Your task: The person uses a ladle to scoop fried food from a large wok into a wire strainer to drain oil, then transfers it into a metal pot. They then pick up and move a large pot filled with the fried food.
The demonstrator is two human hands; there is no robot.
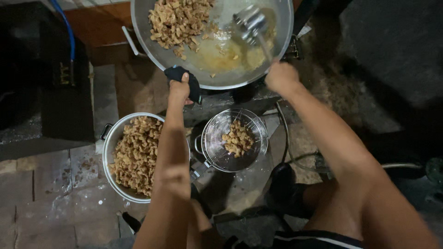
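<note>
Tilting a big metal wok (152, 50) on the stove, ladle (249, 20) dipping into the pooled oil.

Left hand (179, 90) clenches a dark cloth (191, 80) over the near rim, probably hot, heavy and slick; right hand (281, 77) is closed round the ladle's handle. Fried pieces (177, 20) sit heaped aside. No labels visible.

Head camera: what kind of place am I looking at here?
Likely a floor-level frying kitchen: a big wok of fried pieces and oil, a full pot, and a wire strainer on bare pavers.
</note>
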